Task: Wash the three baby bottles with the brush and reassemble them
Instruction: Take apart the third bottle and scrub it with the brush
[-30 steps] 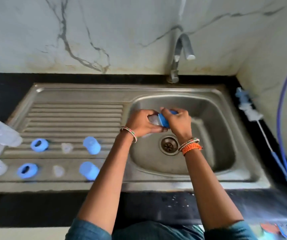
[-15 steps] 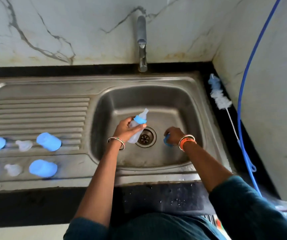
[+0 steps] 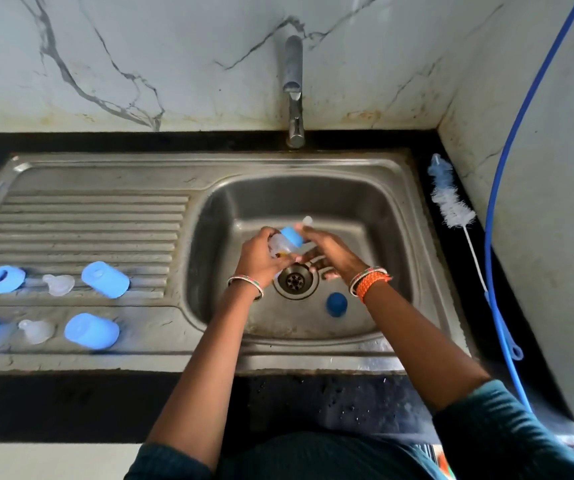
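Observation:
Over the sink basin (image 3: 393,237) my left hand (image 3: 259,259) grips a clear baby bottle (image 3: 280,244) by its body. The bottle carries a blue collar (image 3: 292,237) and a clear teat (image 3: 308,220) that points up and right. My right hand (image 3: 332,256) meets the bottle from the right, thumb at the collar and fingers curled beneath it. A blue cap (image 3: 337,304) lies loose on the basin floor near the drain (image 3: 294,280). The bottle brush (image 3: 450,204) lies on the black counter right of the sink, untouched.
On the drainboard (image 3: 88,220) at the left lie two blue rings (image 3: 5,278), two clear teats (image 3: 58,285) and two blue caps (image 3: 105,279) in two rows. The tap (image 3: 293,88) stands behind the basin, with no water running. A blue hose (image 3: 500,168) hangs along the right wall.
My right hand has let go of the blue cap, which now lies in the basin, and has come up to the bottle's collar. My left hand still holds the bottle.

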A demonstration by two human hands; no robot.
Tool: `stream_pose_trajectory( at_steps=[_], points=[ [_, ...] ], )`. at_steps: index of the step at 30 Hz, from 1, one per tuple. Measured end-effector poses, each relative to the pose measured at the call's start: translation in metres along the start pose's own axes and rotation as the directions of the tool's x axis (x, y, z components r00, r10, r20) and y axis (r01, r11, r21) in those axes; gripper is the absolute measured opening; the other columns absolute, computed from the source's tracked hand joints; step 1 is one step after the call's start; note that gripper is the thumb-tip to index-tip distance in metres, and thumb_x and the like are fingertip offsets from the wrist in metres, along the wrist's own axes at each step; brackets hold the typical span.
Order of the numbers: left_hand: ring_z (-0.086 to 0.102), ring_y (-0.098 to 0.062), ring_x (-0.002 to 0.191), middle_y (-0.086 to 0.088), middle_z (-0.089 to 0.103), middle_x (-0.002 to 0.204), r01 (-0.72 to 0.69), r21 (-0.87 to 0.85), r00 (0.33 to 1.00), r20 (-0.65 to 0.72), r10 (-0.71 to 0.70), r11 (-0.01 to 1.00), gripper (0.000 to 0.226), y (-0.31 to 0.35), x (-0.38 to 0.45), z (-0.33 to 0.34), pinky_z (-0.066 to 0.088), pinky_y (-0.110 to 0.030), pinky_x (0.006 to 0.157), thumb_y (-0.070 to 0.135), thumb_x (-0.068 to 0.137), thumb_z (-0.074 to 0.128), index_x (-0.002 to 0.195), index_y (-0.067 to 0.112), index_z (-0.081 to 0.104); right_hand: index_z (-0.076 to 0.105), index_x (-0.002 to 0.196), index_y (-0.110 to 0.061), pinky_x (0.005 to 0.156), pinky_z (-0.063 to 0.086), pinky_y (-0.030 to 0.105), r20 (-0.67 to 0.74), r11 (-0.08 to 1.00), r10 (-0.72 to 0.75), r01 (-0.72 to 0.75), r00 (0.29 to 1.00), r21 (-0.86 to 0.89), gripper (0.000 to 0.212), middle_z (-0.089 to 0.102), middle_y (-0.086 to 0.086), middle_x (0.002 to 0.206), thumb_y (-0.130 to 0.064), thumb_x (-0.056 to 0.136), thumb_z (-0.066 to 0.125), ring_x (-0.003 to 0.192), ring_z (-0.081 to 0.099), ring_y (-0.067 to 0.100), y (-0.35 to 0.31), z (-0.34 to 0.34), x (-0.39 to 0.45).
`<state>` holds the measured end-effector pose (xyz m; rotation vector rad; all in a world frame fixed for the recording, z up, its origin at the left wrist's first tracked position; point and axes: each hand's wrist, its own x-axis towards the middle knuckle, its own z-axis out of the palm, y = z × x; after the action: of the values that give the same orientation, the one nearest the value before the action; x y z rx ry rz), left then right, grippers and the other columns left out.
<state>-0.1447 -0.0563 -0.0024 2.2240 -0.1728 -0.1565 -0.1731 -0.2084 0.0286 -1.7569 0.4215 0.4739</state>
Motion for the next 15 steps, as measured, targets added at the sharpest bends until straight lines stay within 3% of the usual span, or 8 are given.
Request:
stream_pose_trajectory(
  at_steps=[1,3,5,6,8,10,12,15],
  points=[
    [0.055,-0.021,0.077,-0.005,0.064,0.089,-0.108,0.158,0.990,-0.068,0.120,0.981,0.051,0.009,-0.002,-0.001,0.042,-0.021,0.063,0.029,0.064,0.085,0.104,0.009,0.059,0.062,0.082,-0.021,0.046,0.027,0.020,0.007,0.996,-0.006,0.006,1.000,0.085,0.044,0.061,-0.002,0.063,-0.064,0.085,0.052,0.048,0.047,0.010,-0.012,0.004,-0.007],
    [0.061,-0.029,0.082,-0.008,0.067,0.089,-0.244,0.483,0.920,-0.158,0.357,0.841,0.048,0.027,-0.007,-0.003,0.044,-0.034,0.067,0.029,0.061,0.082,0.099,0.010,0.060,0.058,0.071,-0.018,0.037,0.026,0.014,-0.110,0.976,-0.041,0.063,0.993,0.210,0.043,0.054,-0.009,0.048,-0.059,0.087,0.055,0.038,0.045,0.005,-0.027,0.015,-0.015],
    [0.063,-0.031,0.084,-0.008,0.069,0.088,-0.307,0.581,0.840,-0.206,0.501,0.754,0.051,0.036,-0.011,-0.008,0.044,-0.034,0.065,0.026,0.056,0.083,0.099,0.009,0.062,0.056,0.070,-0.016,0.035,0.031,0.013,-0.230,0.945,-0.018,0.092,0.973,0.315,0.037,0.055,-0.009,0.050,-0.050,0.086,0.062,0.039,0.050,0.003,-0.034,0.023,-0.018],
    [0.063,-0.031,0.086,-0.009,0.069,0.091,-0.372,0.541,0.814,-0.200,0.545,0.754,0.054,0.035,-0.013,-0.012,0.045,-0.034,0.066,0.026,0.057,0.083,0.103,0.008,0.062,0.057,0.071,-0.016,0.039,0.034,0.015,-0.268,0.936,-0.004,0.098,0.963,0.337,0.036,0.057,-0.006,0.056,-0.048,0.083,0.065,0.046,0.052,0.006,-0.037,0.026,-0.020],
    [0.059,-0.026,0.100,-0.011,0.064,0.108,-0.502,0.280,0.804,-0.197,0.561,0.818,0.058,0.029,-0.019,-0.020,0.045,-0.032,0.081,0.031,0.067,0.076,0.115,0.004,0.057,0.060,0.072,-0.016,0.050,0.038,0.023,-0.353,0.929,-0.032,0.158,0.935,0.335,0.034,0.062,-0.003,0.068,-0.048,0.077,0.069,0.059,0.056,0.011,-0.043,0.024,-0.022],
    [0.055,-0.016,0.107,-0.009,0.059,0.118,-0.551,0.050,0.792,-0.284,0.541,0.833,0.055,0.025,-0.030,-0.022,0.043,-0.021,0.090,0.037,0.082,0.064,0.122,0.001,0.053,0.063,0.080,-0.016,0.055,0.038,0.026,-0.396,0.913,-0.077,0.225,0.915,0.341,0.038,0.065,-0.002,0.075,-0.052,0.071,0.068,0.064,0.057,0.012,-0.049,0.018,-0.026],
    [0.057,-0.016,0.100,-0.004,0.060,0.111,-0.530,-0.023,0.772,-0.426,0.471,0.848,0.040,0.033,-0.036,-0.021,0.048,-0.026,0.085,0.034,0.092,0.048,0.116,0.004,0.055,0.063,0.082,-0.015,0.048,0.036,0.022,-0.380,0.900,-0.120,0.262,0.917,0.347,0.034,0.062,-0.007,0.064,-0.048,0.076,0.067,0.052,0.053,0.005,-0.056,0.016,-0.029],
    [0.058,-0.014,0.074,0.005,0.058,0.080,-0.426,-0.364,0.802,-0.575,0.160,0.828,0.020,0.059,-0.028,-0.017,0.048,-0.032,0.066,0.028,0.090,0.037,0.087,0.020,0.055,0.057,0.065,-0.018,0.045,0.035,0.022,-0.425,0.894,-0.168,0.320,0.889,0.315,0.027,0.051,-0.013,0.046,-0.038,0.082,0.064,0.043,0.047,0.004,-0.063,0.022,-0.034]
  ],
)
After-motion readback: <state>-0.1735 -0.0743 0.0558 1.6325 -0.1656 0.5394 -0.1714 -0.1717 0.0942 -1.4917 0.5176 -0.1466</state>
